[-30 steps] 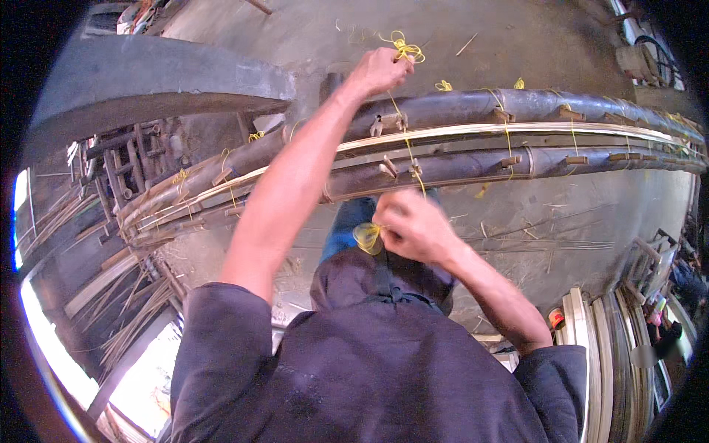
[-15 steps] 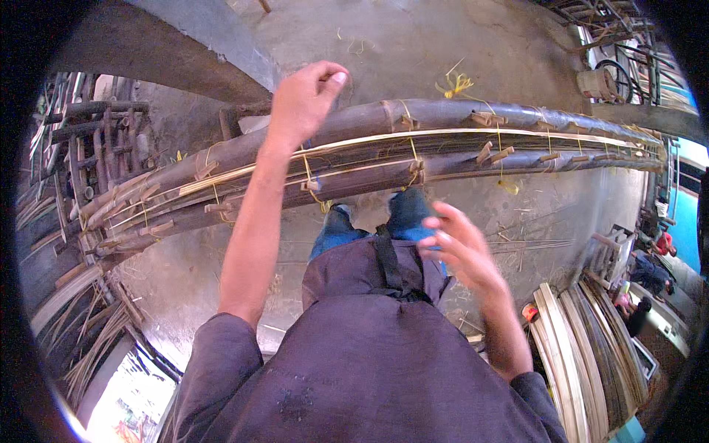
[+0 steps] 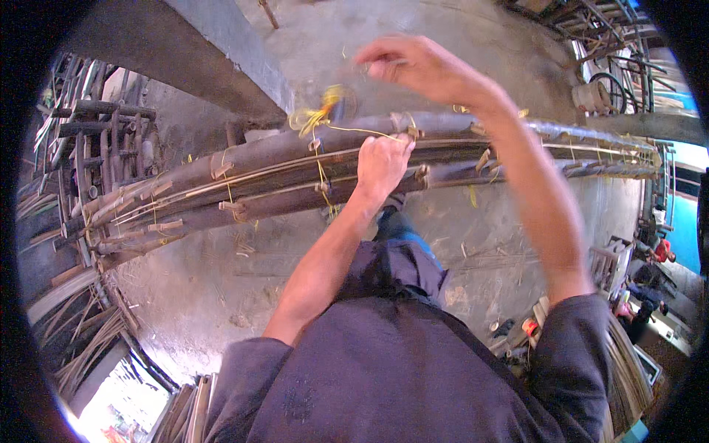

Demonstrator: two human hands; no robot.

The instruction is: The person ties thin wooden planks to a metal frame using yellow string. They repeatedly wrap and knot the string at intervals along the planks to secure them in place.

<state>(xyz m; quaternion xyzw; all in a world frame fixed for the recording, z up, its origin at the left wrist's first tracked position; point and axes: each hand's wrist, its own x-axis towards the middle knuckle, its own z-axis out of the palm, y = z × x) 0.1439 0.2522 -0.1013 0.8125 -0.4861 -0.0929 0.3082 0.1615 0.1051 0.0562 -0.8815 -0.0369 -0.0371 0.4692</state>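
Two long dark bamboo poles (image 3: 251, 156) cross in front of me, with thin pale strips (image 3: 288, 164) lying lengthwise between them. Short wooden pegs (image 3: 221, 167) and yellow ties sit along both poles. My left hand (image 3: 384, 166) reaches over the strips by the far pole, its fingers closed on a yellow cord (image 3: 367, 131). That cord runs left to a loose yellow bundle (image 3: 316, 120), blurred, at the far pole. My right hand (image 3: 421, 68) is raised beyond the far pole, fingers bent and smeared by motion; whether it holds anything is unclear.
A concrete pillar (image 3: 236, 55) rises at the far left. Stacked poles (image 3: 111, 140) stand left. Piled pale strips (image 3: 628, 369) lie at the lower right, partly behind my arm. A bucket (image 3: 591, 97) sits far right. People (image 3: 650, 292) are at the right edge.
My left hand has come down and right onto the cord. My right hand has swung up from near my lap to beyond the far pole. The yellow bundle now shows farther left.
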